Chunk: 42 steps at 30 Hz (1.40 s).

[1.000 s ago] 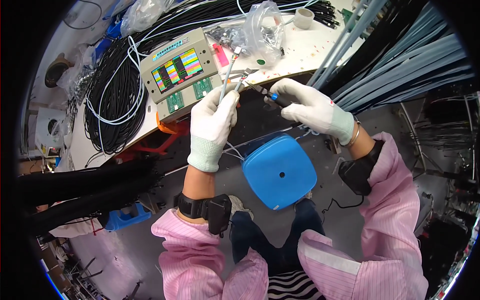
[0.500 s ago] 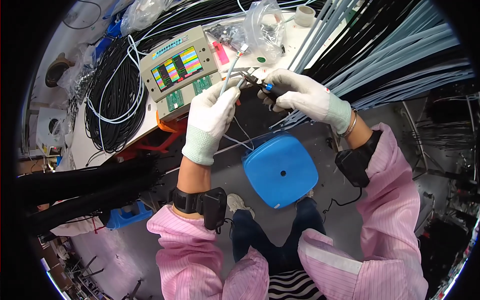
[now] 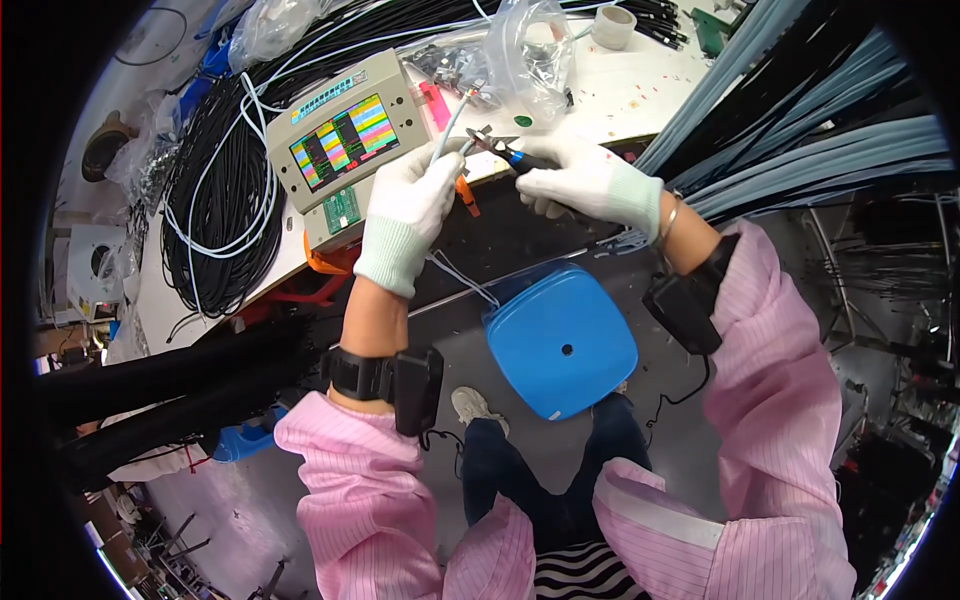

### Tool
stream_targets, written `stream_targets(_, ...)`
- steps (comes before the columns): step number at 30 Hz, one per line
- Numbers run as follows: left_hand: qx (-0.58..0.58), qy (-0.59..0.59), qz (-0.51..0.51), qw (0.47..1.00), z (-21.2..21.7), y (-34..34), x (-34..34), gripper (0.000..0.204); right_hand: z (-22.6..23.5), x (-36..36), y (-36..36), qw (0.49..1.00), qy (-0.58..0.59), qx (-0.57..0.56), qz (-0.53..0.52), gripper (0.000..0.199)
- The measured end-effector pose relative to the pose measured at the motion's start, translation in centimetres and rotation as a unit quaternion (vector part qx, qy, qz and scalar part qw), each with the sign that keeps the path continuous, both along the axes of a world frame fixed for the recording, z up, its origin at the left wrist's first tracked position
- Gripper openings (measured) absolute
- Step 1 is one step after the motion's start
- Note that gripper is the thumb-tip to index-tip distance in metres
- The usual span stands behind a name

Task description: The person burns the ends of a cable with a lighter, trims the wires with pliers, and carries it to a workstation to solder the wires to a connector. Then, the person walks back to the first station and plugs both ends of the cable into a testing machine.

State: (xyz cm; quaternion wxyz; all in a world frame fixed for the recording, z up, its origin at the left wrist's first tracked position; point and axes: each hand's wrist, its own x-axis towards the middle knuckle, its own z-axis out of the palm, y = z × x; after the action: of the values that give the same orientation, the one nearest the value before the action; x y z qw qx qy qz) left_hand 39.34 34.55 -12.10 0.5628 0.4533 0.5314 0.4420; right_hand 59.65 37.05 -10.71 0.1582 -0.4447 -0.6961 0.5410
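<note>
Closest in, below the hands, there's a blue square stool [image 3: 560,340] sitting between the person's knees, with pink striped sleeves [image 3: 790,400] coming up either side of it and a dark band on each wrist.

Up from that, both hands are in white gloves and nearly touching over the edge of the worktop [image 3: 640,95]. The left hand [image 3: 410,205] is closed around a thin pale cable [image 3: 452,125], with the cut end poking up and away past the fingertips. There's something small and orange [image 3: 466,193] hanging just under that hand, can't tell what it is. The right hand [image 3: 585,180] is gripped around a pair of blue-handled cutters [image 3: 503,152], tips pointed left, right at the cable just above the left hand's fingers.

Just beyond the left hand sits a beige tester box [image 3: 345,135] with a colourful striped screen. Beyond the right hand there's a crumpled clear plastic bag [image 3: 530,50] with small parts in it. Further out to the left of the tester is a big coil of black cables [image 3: 215,190], and off past the right hand run thick bundles of grey-blue cables [image 3: 800,130].
</note>
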Motion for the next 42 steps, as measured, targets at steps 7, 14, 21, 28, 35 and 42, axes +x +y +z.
stream_targets(7,0.101,0.328,-0.019,0.939,-1.3,4.5,-0.2,0.03,-1.1,-2.5,2.2,0.976,0.054,-0.2,-0.068,0.023)
stream_targets(14,0.099,0.44,-0.026,0.892,-1.6,5.1,0.1,0.031,-2.2,-3.0,2.5,0.961,0.069,-0.258,-0.071,0.022)
stream_targets(21,0.045,0.318,-0.04,0.946,1.6,1.9,-1.0,0.034,-1.3,-1.6,2.5,0.99,0.089,-0.107,-0.017,0.036)
stream_targets(28,0.127,0.337,-0.075,0.93,0.9,0.8,-1.8,0.036,0.8,-0.6,1.5,0.999,0.003,-0.041,-0.006,0.047)
stream_targets(35,0.082,0.317,-0.098,0.94,1.4,0.4,-1.7,0.033,1.0,-0.3,1.8,0.998,0.017,-0.065,0.002,0.043)
stream_targets(42,0.176,0.312,-0.026,0.933,1.9,1.2,-0.8,0.029,1.3,-0.9,1.4,0.998,-0.019,-0.064,0.015,0.036)
